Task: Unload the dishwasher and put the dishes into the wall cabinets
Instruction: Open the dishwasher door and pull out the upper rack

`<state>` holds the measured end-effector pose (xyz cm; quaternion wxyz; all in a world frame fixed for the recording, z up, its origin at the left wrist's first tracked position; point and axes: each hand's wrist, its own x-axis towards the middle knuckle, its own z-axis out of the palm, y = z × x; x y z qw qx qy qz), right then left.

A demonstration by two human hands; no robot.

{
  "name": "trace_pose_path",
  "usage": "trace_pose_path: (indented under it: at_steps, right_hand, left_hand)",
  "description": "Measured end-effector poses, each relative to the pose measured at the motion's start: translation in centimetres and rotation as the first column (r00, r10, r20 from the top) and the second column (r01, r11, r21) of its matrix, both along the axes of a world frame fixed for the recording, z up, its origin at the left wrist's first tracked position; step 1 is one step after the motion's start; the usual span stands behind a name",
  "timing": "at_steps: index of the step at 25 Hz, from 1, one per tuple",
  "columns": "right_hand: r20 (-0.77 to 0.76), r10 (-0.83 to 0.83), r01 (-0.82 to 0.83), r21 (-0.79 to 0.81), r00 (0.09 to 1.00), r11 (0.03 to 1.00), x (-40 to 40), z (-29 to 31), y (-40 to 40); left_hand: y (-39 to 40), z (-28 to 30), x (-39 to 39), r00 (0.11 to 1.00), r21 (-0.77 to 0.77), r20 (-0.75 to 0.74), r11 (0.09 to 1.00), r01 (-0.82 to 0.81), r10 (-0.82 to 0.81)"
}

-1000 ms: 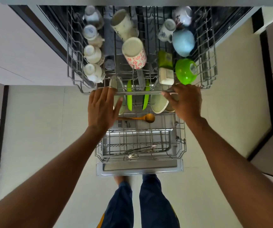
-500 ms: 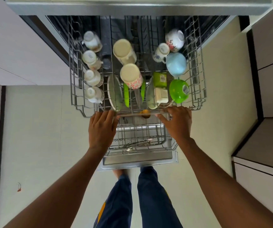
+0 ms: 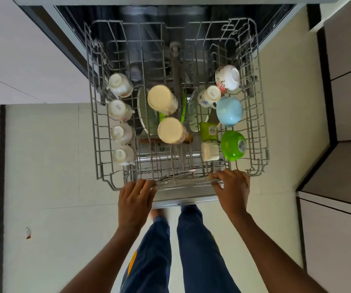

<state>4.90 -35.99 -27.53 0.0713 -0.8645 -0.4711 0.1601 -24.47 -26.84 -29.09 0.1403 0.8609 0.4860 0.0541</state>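
The grey wire upper rack of the dishwasher stands pulled far out toward me. My left hand and my right hand both grip its front bar. Upside down in the rack are several white cups in a row on the left, two cream mugs in the middle, a blue bowl, a green bowl and a floral white bowl on the right. Plates in the lower rack show through the wires.
The open dishwasher door edge lies under the rack, just ahead of my legs. Pale cabinet fronts flank the left, grey cabinets the right. Tiled floor lies on both sides.
Both hands have drawn the upper rack out toward me, so it now covers the lower rack with its plates and wooden spoon.
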Motion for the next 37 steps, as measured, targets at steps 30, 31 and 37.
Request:
trace_pose_path:
  at_steps: [30,31,37]
  right_hand:
    - [0.081,0.157,-0.161,0.038,0.984,0.986,-3.0,13.1,8.2]
    - [0.098,0.187,-0.194,0.072,0.978,0.978,-3.2,14.8,9.1]
    - [0.243,0.280,-0.351,0.333,0.929,0.875,-4.7,31.3,18.0]
  left_hand:
    - [10.5,14.9,-2.1,1.000,-0.062,0.026,0.998,0.004,-0.002]
    - [11.2,16.0,-2.3,1.000,-0.033,0.024,0.999,-0.004,0.005]
    - [20.9,31.0,-4.6,0.990,0.277,0.130,0.961,0.015,-0.053]
